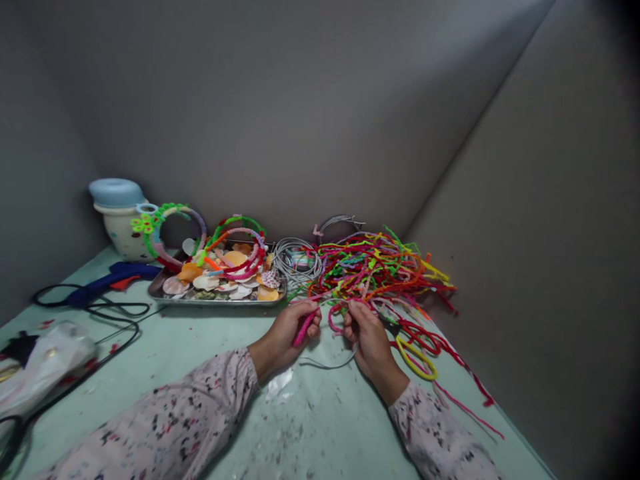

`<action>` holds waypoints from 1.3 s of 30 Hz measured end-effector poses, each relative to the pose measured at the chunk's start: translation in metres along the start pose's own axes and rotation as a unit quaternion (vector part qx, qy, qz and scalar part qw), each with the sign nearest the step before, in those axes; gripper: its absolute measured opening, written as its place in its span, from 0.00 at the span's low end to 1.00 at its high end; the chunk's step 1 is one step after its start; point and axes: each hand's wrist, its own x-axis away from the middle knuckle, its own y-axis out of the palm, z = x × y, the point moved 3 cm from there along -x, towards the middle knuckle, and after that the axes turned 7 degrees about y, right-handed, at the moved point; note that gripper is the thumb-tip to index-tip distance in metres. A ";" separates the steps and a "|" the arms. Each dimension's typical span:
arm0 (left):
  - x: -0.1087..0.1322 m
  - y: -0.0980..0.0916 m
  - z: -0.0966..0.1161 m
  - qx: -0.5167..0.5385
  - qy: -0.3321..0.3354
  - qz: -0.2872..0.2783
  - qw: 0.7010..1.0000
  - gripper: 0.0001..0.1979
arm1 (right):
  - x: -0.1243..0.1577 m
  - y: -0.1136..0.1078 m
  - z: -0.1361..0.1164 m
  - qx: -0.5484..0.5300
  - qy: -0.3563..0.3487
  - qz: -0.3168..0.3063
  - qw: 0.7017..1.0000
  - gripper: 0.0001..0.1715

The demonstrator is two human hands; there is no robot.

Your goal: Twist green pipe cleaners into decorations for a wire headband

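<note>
My left hand (296,330) is closed around a grey wire wrapped in pink pipe cleaner (303,329); the fuzzy pink part sticks out below the thumb. My right hand (364,330) pinches the bare grey wire (327,366), whose loose end curves back left just above the table. A thin stretch of it spans the gap between the two hands. Close to the right fingers a pink pipe cleaner end (334,320) curls down, and I cannot tell whether it is attached to the wire.
A metal tray (220,303) holds seashells and pipe-cleaner-wrapped rings (177,212). Behind my hands are a wire coil (299,261) and a heap of coloured pipe cleaners (380,263). At left stand a lidded container (120,227), a blue tool (107,280) with a black cord, and a plastic bag (55,367).
</note>
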 end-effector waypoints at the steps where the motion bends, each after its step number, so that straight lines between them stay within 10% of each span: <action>1: 0.000 0.000 0.000 -0.001 0.001 0.002 1.000 0.05 | 0.000 0.000 0.000 -0.001 0.000 0.000 1.000 0.19; 39: -0.002 -0.003 -0.002 0.013 -0.013 0.000 1.000 0.06 | -0.001 -0.001 0.002 0.001 -0.007 -0.006 1.000 0.18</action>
